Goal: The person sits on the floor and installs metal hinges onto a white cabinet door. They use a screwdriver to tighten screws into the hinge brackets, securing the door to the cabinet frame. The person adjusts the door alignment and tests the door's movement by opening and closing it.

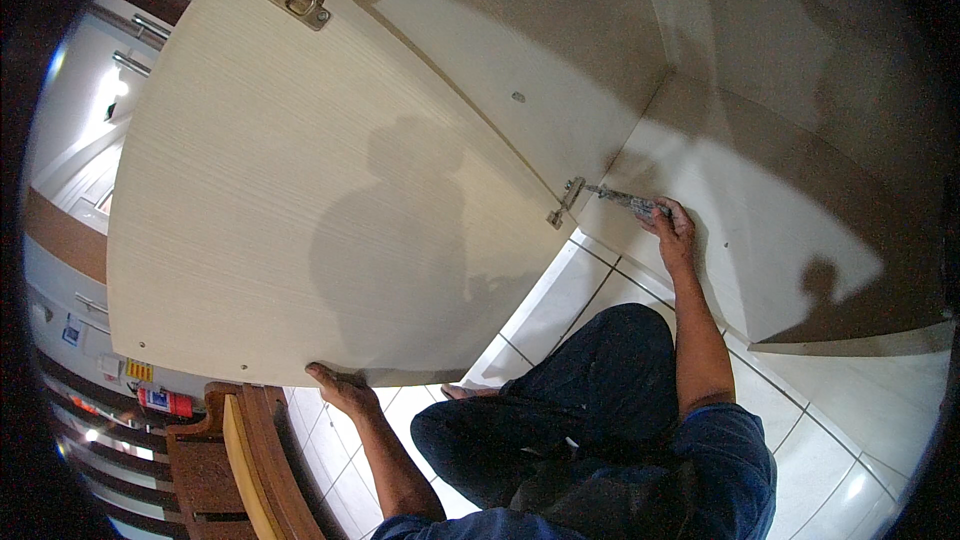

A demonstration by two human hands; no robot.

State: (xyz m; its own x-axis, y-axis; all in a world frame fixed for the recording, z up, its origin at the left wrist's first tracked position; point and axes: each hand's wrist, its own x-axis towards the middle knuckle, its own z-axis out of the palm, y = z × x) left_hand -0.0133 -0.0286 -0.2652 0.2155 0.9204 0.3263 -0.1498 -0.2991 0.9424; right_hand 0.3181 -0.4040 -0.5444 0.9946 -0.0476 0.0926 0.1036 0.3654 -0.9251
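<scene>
A pale wood-grain cabinet door (250, 170) stands swung open on my left. My left hand (345, 390) grips its near edge, the thumb on the face and the fingers partly hidden behind. My right hand (674, 228) is closed around the handle of a grey, stained screwdriver (630, 202). The screwdriver points left, its tip at or very close to the lower metal hinge (566, 204) where door and cabinet side meet; whether it sits in a screw I cannot tell. A second metal hinge (302, 2) joins the door at the top.
The cabinet interior (700, 180) opens at the right, with shadows across its walls. White floor tiles (790, 460) lie around my folded legs (560, 390). A wooden bench (265, 460) stands at lower left, near a red cylinder (165, 401).
</scene>
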